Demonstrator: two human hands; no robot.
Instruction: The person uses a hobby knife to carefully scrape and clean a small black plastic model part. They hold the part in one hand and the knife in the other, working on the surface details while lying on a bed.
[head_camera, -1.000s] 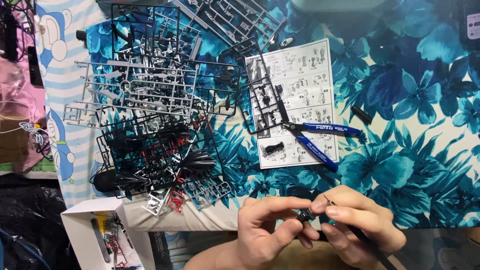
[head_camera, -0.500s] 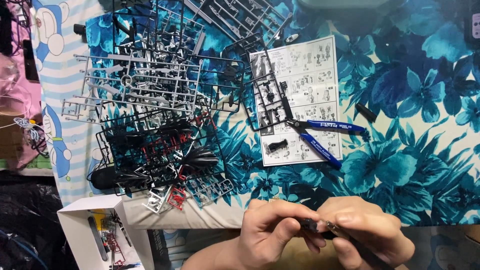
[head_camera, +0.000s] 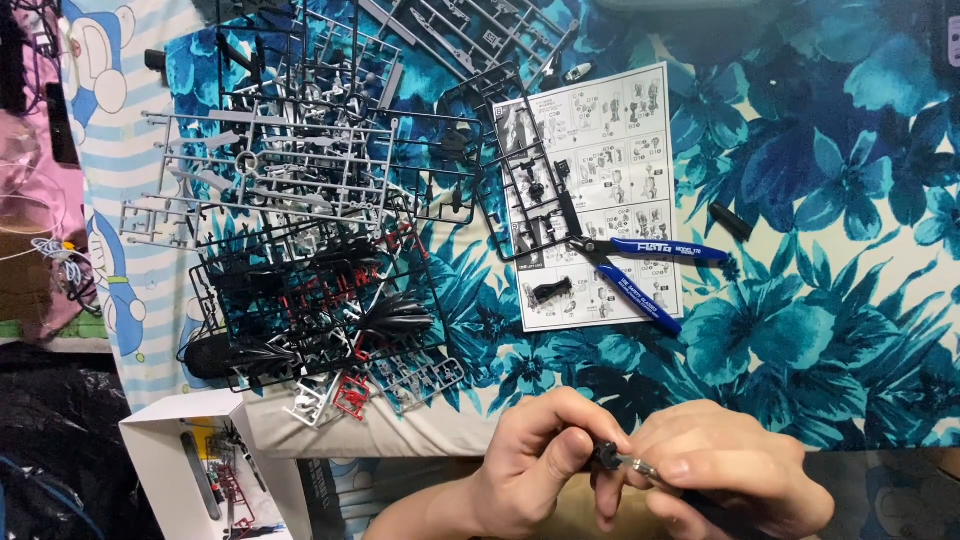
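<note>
Two hands (head_camera: 640, 480) pinching small black plastic part (head_camera: 604, 457) — thin metal tool (head_camera: 640, 467)

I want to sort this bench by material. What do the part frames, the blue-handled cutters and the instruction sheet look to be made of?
Part frames: moulded plastic in grey, black and red, thin runners, slight sheen. Blue-handled cutters: dark, probably metal jaws; handles in blue plastic or rubber sleeves, matte. Instruction sheet: white printed paper, lying flat, matte.

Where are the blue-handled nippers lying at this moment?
In the head view, the blue-handled nippers lie right of centre, across the lower right part of the instruction sheet, above both hands and right of the pile of plastic part frames.
</note>
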